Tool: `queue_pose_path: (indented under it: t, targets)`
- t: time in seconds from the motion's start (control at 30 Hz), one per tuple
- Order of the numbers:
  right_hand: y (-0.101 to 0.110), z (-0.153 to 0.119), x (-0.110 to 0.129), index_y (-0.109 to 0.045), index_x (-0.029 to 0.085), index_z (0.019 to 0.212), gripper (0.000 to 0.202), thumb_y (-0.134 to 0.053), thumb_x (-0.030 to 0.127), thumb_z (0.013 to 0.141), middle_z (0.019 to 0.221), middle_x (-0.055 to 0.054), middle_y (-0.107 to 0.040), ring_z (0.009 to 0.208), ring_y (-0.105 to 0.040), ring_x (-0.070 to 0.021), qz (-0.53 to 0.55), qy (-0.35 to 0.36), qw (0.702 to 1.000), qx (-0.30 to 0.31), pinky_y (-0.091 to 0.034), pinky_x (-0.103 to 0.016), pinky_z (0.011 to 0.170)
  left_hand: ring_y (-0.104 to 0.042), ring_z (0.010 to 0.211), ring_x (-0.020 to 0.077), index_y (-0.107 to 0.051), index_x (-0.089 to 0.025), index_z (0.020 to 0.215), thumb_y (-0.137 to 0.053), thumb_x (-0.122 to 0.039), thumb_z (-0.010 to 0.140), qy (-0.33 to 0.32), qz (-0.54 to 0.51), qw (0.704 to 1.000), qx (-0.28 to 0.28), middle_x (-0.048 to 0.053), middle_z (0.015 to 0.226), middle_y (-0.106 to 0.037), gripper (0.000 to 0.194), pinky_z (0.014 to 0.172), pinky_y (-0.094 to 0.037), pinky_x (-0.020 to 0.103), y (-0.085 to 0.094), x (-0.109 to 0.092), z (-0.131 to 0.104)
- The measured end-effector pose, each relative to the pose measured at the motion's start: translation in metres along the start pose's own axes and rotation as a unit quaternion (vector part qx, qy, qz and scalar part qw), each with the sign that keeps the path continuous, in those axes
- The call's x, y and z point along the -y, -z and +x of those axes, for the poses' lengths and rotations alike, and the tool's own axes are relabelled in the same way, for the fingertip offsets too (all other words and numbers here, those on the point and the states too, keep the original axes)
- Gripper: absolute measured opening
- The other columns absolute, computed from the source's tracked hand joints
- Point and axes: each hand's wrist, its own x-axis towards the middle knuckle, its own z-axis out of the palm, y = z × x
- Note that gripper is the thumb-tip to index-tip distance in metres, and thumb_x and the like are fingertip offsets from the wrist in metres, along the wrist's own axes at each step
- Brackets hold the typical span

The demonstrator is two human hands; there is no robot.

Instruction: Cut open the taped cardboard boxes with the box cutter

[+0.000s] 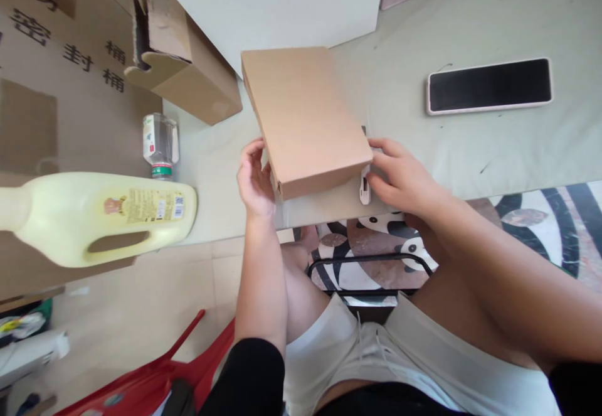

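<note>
A plain brown cardboard box (pixel 305 112) is between my two hands over the pale table cover, its near side turned a little toward me. My left hand (pixel 256 177) grips the box's left side near the front corner, fingers curled and partly hidden behind the edge. At the opposite front corner, my right hand (pixel 395 174) presses its fingertips against the box. A white utility knife (pixel 365 190) lies on the table by the right fingertips, partly covered by the box. The underside of the box is hidden.
A phone (pixel 490 86) lies at the right. On the left are an opened carton (pixel 202 71), an upturned clear bottle (pixel 160 143), a pale yellow jug (pixel 108 215) and a large printed carton (pixel 28 121). A white box (pixel 291 2) stands behind.
</note>
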Motion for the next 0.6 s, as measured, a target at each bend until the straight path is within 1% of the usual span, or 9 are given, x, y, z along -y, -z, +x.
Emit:
queue_pose_path:
  t: [0.07,0.17,0.27,0.33,0.4,0.47,0.5,0.57,0.6]
  targets:
    - [0.003,0.002,0.003,-0.062,0.018,0.133,0.051,-0.049,0.017,0.084,0.141,-0.017,-0.058,0.131,-0.057,-0.0342,0.012,-0.001,1.000,-0.024,-0.050,-0.056,0.111,-0.063,0.112,0.0238,-0.069,-0.025,0.102,-0.050,-0.068,0.087,0.033,-0.012,0.999,0.004,0.006,0.115,-0.068,0.049,0.091,-0.051,0.034,-0.003,0.001,-0.002]
    - [0.007,0.002,0.007,-0.054,0.016,0.141,0.058,-0.051,0.018,0.083,0.143,-0.016,-0.057,0.134,-0.056,-0.0325,0.015,0.002,0.998,-0.058,-0.050,-0.053,0.112,-0.065,0.103,0.0217,-0.069,-0.024,0.102,-0.054,-0.067,0.085,0.042,-0.030,0.999,0.000,0.005,0.113,-0.068,0.049,0.085,-0.051,0.031,-0.007,-0.001,-0.003]
    - [0.007,0.001,0.008,-0.050,0.019,0.145,0.063,-0.051,0.019,0.083,0.145,-0.013,-0.057,0.135,-0.056,-0.0306,0.018,0.004,0.997,-0.075,-0.050,-0.051,0.112,-0.065,0.102,0.0212,-0.067,-0.023,0.101,-0.057,-0.064,0.083,0.024,-0.049,0.998,-0.021,0.005,0.109,-0.068,0.047,0.087,-0.051,0.031,-0.010,-0.004,-0.002]
    - [0.006,0.001,0.007,-0.047,0.019,0.148,0.065,-0.051,0.020,0.083,0.145,-0.012,-0.057,0.134,-0.057,-0.0303,0.020,-0.005,0.997,-0.068,-0.051,-0.051,0.110,-0.065,0.103,0.0211,-0.066,-0.022,0.101,-0.057,-0.062,0.083,0.000,-0.048,0.998,-0.040,0.005,0.107,-0.068,0.045,0.090,-0.052,0.032,-0.012,-0.006,0.000]
    - [0.002,0.001,0.003,-0.046,0.017,0.149,0.067,-0.051,0.023,0.083,0.144,-0.015,-0.059,0.131,-0.059,-0.0320,0.018,-0.025,0.998,-0.049,-0.053,-0.053,0.108,-0.065,0.104,0.0211,-0.066,-0.023,0.104,-0.055,-0.062,0.084,-0.020,-0.043,0.997,-0.055,0.005,0.107,-0.067,0.045,0.092,-0.052,0.032,-0.012,-0.007,0.001]
    - [-0.002,0.001,-0.001,-0.053,0.012,0.143,0.062,-0.051,0.026,0.083,0.143,-0.018,-0.059,0.131,-0.059,-0.0352,0.009,-0.036,0.999,-0.025,-0.052,-0.056,0.108,-0.065,0.104,0.0217,-0.067,-0.023,0.105,-0.053,-0.062,0.083,-0.029,-0.049,0.996,-0.073,0.005,0.107,-0.067,0.047,0.092,-0.053,0.033,-0.012,-0.009,0.001]
    - [-0.004,0.001,-0.003,-0.058,0.010,0.138,0.058,-0.051,0.027,0.083,0.143,-0.020,-0.058,0.133,-0.058,-0.0364,0.003,-0.035,0.999,-0.014,-0.050,-0.057,0.110,-0.065,0.104,0.0222,-0.068,-0.024,0.105,-0.052,-0.063,0.083,-0.022,-0.054,0.995,-0.080,0.005,0.106,-0.068,0.047,0.092,-0.053,0.034,-0.012,-0.009,0.001]
    - [-0.006,0.001,-0.005,-0.065,0.010,0.130,0.052,-0.051,0.028,0.083,0.144,-0.021,-0.057,0.135,-0.056,-0.0372,-0.005,-0.027,1.000,-0.003,-0.047,-0.057,0.113,-0.065,0.104,0.0239,-0.069,-0.023,0.100,-0.051,-0.065,0.083,0.009,-0.058,0.995,-0.086,0.006,0.103,-0.068,0.048,0.092,-0.053,0.036,-0.013,-0.012,0.000]
    - [-0.007,0.001,-0.005,-0.065,0.011,0.130,0.052,-0.051,0.029,0.083,0.145,-0.020,-0.057,0.135,-0.056,-0.0367,-0.005,-0.023,1.000,-0.004,-0.047,-0.057,0.114,-0.065,0.104,0.0247,-0.069,-0.023,0.097,-0.051,-0.066,0.083,0.024,-0.055,0.995,-0.085,0.006,0.100,-0.068,0.048,0.092,-0.053,0.037,-0.014,-0.013,-0.001]
